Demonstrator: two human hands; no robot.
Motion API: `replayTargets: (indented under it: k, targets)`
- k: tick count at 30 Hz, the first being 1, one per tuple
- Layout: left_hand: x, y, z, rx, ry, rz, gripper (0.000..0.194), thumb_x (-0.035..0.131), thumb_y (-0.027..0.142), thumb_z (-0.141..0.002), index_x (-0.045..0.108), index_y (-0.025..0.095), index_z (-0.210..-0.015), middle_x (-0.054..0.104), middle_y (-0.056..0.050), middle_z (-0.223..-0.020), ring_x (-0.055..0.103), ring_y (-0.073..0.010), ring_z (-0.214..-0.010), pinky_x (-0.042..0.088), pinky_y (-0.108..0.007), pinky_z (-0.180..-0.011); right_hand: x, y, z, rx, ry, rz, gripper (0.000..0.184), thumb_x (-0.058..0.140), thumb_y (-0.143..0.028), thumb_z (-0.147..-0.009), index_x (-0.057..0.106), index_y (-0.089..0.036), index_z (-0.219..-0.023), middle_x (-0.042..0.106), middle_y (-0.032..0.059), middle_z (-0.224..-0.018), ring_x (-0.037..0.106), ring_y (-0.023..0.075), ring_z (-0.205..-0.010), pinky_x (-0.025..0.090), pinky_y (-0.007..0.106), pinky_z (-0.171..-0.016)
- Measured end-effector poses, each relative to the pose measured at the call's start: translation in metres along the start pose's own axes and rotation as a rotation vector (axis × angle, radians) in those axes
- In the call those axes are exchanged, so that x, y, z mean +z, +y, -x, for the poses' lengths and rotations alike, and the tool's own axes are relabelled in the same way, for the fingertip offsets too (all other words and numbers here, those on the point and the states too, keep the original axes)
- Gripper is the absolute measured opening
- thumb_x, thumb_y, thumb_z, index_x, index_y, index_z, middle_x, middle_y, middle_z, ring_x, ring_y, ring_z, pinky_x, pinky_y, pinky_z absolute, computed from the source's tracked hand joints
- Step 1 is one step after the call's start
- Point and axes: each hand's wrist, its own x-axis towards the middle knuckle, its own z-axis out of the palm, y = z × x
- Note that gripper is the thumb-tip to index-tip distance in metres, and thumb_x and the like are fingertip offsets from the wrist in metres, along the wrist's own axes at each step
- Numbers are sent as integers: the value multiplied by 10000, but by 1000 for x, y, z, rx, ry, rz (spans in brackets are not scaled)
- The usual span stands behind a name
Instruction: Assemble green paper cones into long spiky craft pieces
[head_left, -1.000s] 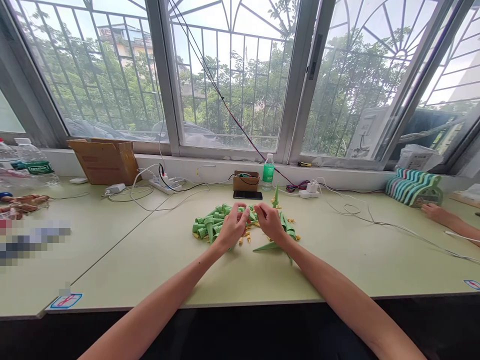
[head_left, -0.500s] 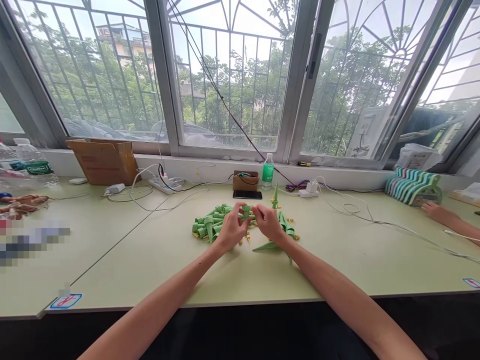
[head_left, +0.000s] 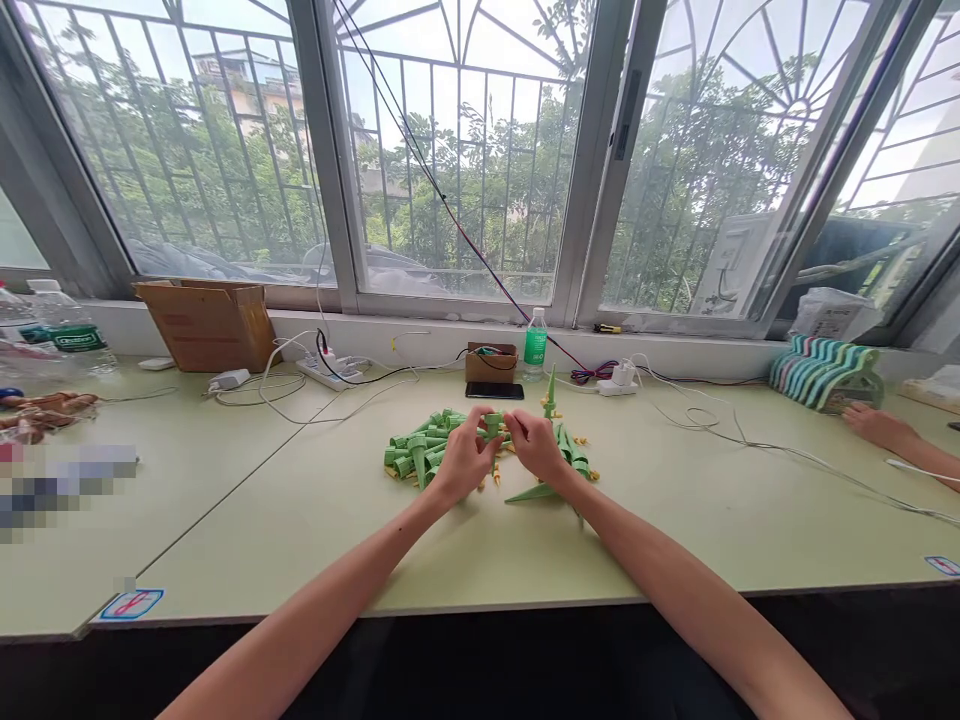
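My left hand (head_left: 463,462) is closed around a green plastic watering spike (head_left: 493,424), its wide collar up and its point down. Close beside it, the fingers of my right hand (head_left: 536,442) are pinched together at the collar's right side; whatever they hold is hidden. A heap of green spikes (head_left: 418,455) lies to the left of and behind my left hand. More spikes (head_left: 574,455) lie past my right hand, one of them standing upright (head_left: 550,395). Small yellow-orange tips (head_left: 496,479) are scattered between and around my hands.
Behind the heap are a phone (head_left: 495,391), a small cardboard box (head_left: 491,362) and a green-labelled bottle (head_left: 535,345). Cables and a power strip (head_left: 330,370) run along the wall. At right, another person's hand (head_left: 877,425) is by a row of pastel hangers (head_left: 825,372).
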Motion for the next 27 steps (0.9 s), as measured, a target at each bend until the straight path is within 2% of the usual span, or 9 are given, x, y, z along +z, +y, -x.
replayTargets:
  k: [6,11,19,27]
  targets:
    - [2,0,-1,-1,56,-26,255,533,285,-846,462,215,-1081,570,-8,-895,487,-48,-451,393,-185,-464,-1,-6,1,16,-12,-27,398,370,-425,-967,410,-192,-645,370,-48,-539,280,104,-521,249,240,-516]
    - [2,2,-2,10,94,18,232,522,291,-862,451,219,-1071,586,-6,-910,488,-45,-445,388,-190,-468,-2,-8,1,31,-56,-63,349,348,-420,-975,487,-195,-748,459,-35,-567,348,110,-508,285,235,-526]
    - [3,3,-1,31,94,9,219,528,293,-859,464,217,-1054,599,-5,-896,478,-41,-435,378,-187,-456,-2,-9,0,9,-11,-12,391,344,-411,-974,326,-207,-642,357,-54,-530,261,104,-511,237,250,-515]
    - [3,1,0,24,73,12,230,544,283,-846,477,217,-1056,590,-5,-889,493,-43,-437,392,-187,-454,0,-4,-1,-2,-8,24,386,330,-360,-968,305,-207,-615,333,-50,-511,245,109,-499,217,269,-511]
